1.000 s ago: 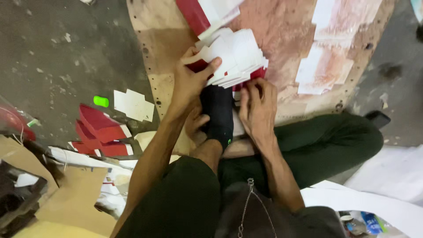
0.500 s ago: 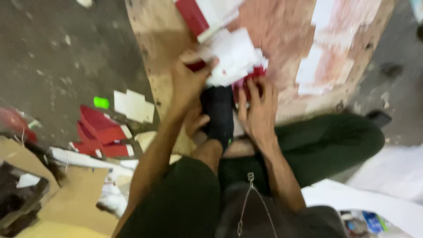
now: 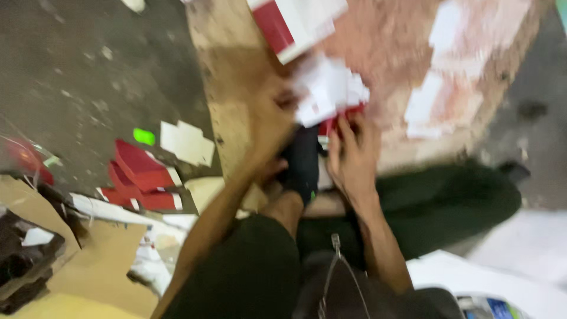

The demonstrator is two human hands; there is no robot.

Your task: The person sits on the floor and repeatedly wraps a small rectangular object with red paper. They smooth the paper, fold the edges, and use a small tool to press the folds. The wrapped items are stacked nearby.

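Between the two hands, a loose stack of white and red card pieces [image 3: 331, 94] is lying on the worn wooden board [image 3: 236, 71], and the left hand [image 3: 273, 121] is pressing on the stack's near-left edge while the right hand [image 3: 352, 156] is curling its fingers under the red bottom edge; the picture is smeared by motion, so I cannot tell whether either hand is actually clamping the cards or only resting against them. A black-socked foot [image 3: 302, 162] is sitting just below the stack, touching or nearly touching both hands. Because the sheets are fanning out unevenly and the grip is looking partial, the top ones are likely to slide off or skew if the hands pull at different speeds. Further up the board, another red and white card bundle [image 3: 289, 23] is lying close enough to get knocked or mixed in. Pale paper scraps [image 3: 437, 100] are sticking to the reddish patch at the right, where glue may be catching a stray sheet. Off the board, red folded boxes [image 3: 142, 177] are lying on the dirty floor [image 3: 77, 71], where any dropped card would be picking up grime.
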